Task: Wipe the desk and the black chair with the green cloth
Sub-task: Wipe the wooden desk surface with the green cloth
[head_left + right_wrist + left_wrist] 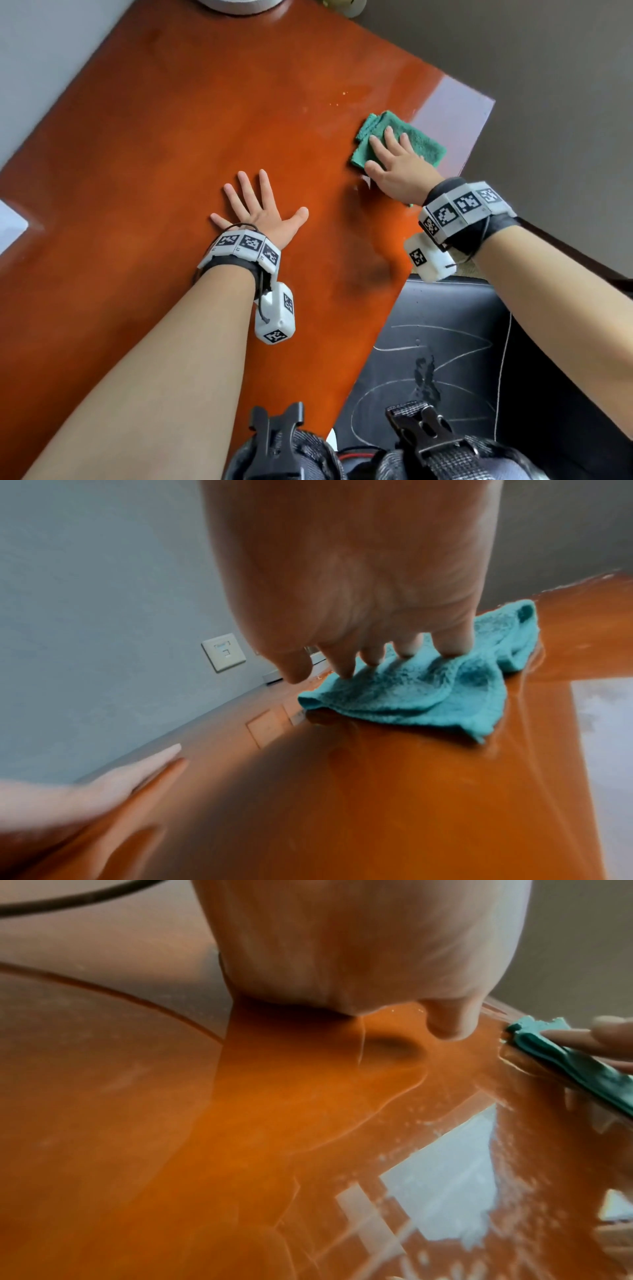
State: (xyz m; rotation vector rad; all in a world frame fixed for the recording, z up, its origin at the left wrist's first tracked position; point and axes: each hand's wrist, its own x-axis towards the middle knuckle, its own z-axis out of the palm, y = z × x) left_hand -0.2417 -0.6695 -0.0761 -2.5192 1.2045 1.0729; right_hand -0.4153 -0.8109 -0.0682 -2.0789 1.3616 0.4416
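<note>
The folded green cloth lies on the glossy orange desk near its far right corner. My right hand presses flat on the cloth with straight, spread fingers. My left hand rests palm down on the desk's middle, fingers spread, holding nothing. In the left wrist view the cloth shows edge-on at the right, under a fingertip. The black chair sits below the desk's right edge, its seat marked with pale scribbles.
A white round object stands at the desk's far edge. Small crumbs lie on the desk beyond the cloth. A wall socket plate sits on the grey wall behind the desk. Grey floor lies to the right.
</note>
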